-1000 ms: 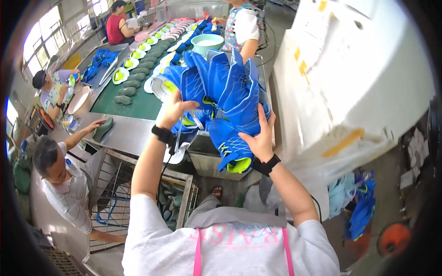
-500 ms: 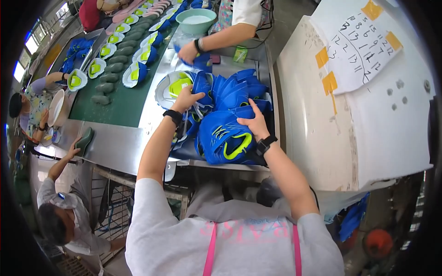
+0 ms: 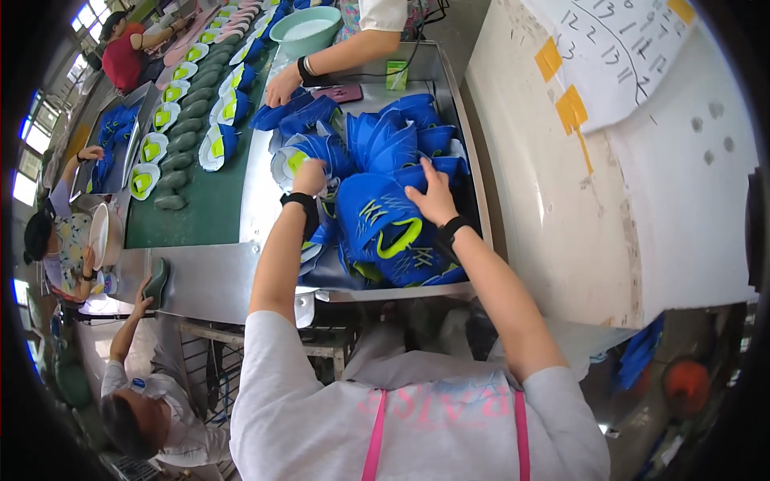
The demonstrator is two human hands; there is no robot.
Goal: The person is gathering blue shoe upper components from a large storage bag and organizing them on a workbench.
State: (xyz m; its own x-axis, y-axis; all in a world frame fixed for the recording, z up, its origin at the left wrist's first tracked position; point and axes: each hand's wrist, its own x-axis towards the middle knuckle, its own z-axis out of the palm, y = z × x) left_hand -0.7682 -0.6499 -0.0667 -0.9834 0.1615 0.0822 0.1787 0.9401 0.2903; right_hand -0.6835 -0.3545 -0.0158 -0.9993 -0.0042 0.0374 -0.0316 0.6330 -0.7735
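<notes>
My left hand (image 3: 310,178) has its fingers closed at the edge of a blue shoe upper (image 3: 327,151) with a white and lime inside; the fingertips are partly hidden. My right hand (image 3: 434,195) lies on the stacked uppers with thumb and fingers apart. Below it, a blue shoe upper (image 3: 370,200) with lime stitching and a lime collar rests on top of the near pile. Behind stands a fanned stack of blue uppers (image 3: 383,140). Across the tray, a co-worker's hand (image 3: 282,86) touches more blue uppers (image 3: 295,114).
The metal tray's rim (image 3: 479,172) borders a white panel (image 3: 561,200) on the right. To the left, a green conveyor (image 3: 212,210) carries rows of uppers and dark green shoe lasts (image 3: 178,159). A teal basin (image 3: 309,32) sits beyond. Another person's hand holds a green last (image 3: 160,282).
My left hand has closed and turned beside the white-lined upper. My right hand stays on the pile. The co-worker's hand has shifted onto the far uppers. The whole view has shifted somewhat.
</notes>
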